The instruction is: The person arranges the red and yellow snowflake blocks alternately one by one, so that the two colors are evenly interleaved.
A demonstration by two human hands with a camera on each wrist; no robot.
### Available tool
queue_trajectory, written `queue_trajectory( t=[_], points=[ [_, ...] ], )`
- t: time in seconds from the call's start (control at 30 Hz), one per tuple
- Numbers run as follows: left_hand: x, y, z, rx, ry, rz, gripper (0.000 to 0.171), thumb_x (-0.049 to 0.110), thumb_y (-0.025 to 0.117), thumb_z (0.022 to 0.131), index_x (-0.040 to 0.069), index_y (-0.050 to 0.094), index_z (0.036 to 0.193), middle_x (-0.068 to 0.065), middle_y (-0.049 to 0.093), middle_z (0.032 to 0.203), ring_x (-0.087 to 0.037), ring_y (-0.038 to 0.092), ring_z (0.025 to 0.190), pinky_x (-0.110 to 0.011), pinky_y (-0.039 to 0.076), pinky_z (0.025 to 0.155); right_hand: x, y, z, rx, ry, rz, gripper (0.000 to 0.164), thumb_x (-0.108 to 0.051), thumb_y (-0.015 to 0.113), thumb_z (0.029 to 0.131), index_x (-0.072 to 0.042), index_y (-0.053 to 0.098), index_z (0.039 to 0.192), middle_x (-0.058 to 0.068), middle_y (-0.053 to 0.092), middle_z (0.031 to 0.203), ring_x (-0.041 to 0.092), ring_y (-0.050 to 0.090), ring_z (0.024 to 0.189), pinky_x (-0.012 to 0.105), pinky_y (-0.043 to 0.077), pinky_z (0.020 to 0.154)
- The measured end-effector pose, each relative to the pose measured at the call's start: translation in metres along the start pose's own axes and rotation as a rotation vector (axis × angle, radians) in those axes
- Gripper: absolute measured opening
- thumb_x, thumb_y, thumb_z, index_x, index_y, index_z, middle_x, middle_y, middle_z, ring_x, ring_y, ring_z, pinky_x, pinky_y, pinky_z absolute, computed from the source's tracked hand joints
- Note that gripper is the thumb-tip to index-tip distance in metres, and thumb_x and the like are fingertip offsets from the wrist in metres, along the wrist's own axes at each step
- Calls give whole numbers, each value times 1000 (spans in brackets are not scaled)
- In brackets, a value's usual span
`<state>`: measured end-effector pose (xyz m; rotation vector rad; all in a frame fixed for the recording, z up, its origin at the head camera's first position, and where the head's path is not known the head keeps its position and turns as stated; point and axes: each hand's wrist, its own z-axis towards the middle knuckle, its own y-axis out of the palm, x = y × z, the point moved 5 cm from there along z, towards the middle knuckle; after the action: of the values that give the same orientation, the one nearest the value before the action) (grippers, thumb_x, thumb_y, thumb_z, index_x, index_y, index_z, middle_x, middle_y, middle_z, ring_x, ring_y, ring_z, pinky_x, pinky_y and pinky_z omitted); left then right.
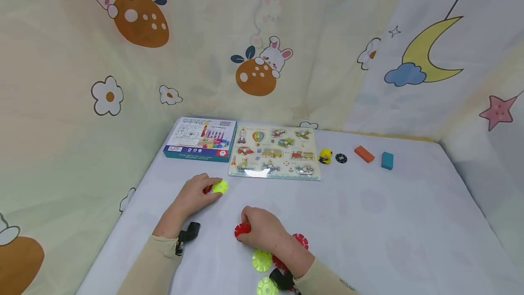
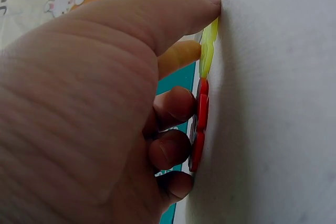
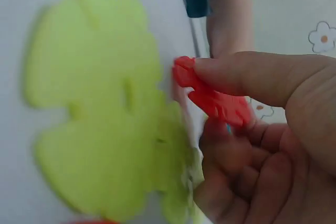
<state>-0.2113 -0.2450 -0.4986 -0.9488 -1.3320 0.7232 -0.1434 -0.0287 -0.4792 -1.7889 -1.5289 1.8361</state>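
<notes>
In the head view my left hand [image 1: 195, 197] has its thumb and fingers around a yellow-green notched disc [image 1: 220, 187], close over the table. A red notched disc [image 1: 207, 189] sits right beside it under the fingers. The left wrist view shows both edge-on, thumb on the yellow-green disc [image 2: 209, 51] and fingertips against the red disc [image 2: 201, 124]. Lower and to the right, my right hand [image 1: 264, 229] pinches another red notched disc [image 1: 242, 230] between thumb and fingers. By the right forearm lie two yellow-green snowflake discs [image 1: 262, 261] and red ones [image 1: 300, 240], partly hidden by the arm.
At the back stand a boxed set [image 1: 200, 140] and a vehicle picture puzzle board [image 1: 274, 154]. Right of them sit a yellow duck [image 1: 325, 156], a black round chip [image 1: 341, 158], an orange block [image 1: 364, 154] and a blue block [image 1: 387, 160]. Printed cloth walls [image 1: 327, 81] enclose the table.
</notes>
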Motion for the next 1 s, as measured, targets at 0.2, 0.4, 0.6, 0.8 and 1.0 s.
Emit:
queue_trajectory(
  t=[0.2, 0.4, 0.6, 0.8, 1.0],
  points=[
    [1, -2, 0, 2, 12, 7, 51, 46, 73, 78, 27, 63, 124, 6, 51, 86, -15, 47, 80, -30, 41, 67, -2, -22, 0, -88, -32, 164, 20, -23, 77, 79, -21, 61, 92, -5, 56, 73, 12, 53, 65, 25, 47, 55],
    [1, -1, 0, -12, -9, 22, 51, 47, 73, 79, 28, 63, 125, 7, 52, 87, -14, 47, 81, -29, 42, 68, -12, -65, 5, -28, -34, 230, 43, -18, 73, 83, -28, 62, 123, -6, 58, 95, 13, 59, 79, 28, 50, 64],
    [2, 0, 1, -15, -22, 17, 52, 47, 73, 78, 28, 62, 126, 6, 52, 89, -14, 48, 83, -29, 43, 68, -21, -87, 23, 78, -40, 266, 56, -11, 74, 81, -26, 56, 132, -3, 57, 105, 15, 58, 85, 28, 51, 66],
    [2, 2, -1, -12, -24, 13, 53, 48, 74, 76, 31, 62, 125, 7, 52, 89, -13, 48, 84, -28, 44, 68, -10, -61, 52, 108, 33, 260, 56, -15, 75, 81, -16, 56, 133, 0, 58, 104, 18, 55, 89, 28, 50, 70],
    [1, 1, 0, -1, -21, 8, 52, 46, 74, 77, 31, 63, 125, 7, 51, 85, -13, 47, 81, -27, 43, 65, -1, -29, 73, 171, 60, 82, 51, -20, 74, 81, -8, 58, 128, 4, 59, 111, 18, 53, 94, 30, 50, 78]
  ],
)
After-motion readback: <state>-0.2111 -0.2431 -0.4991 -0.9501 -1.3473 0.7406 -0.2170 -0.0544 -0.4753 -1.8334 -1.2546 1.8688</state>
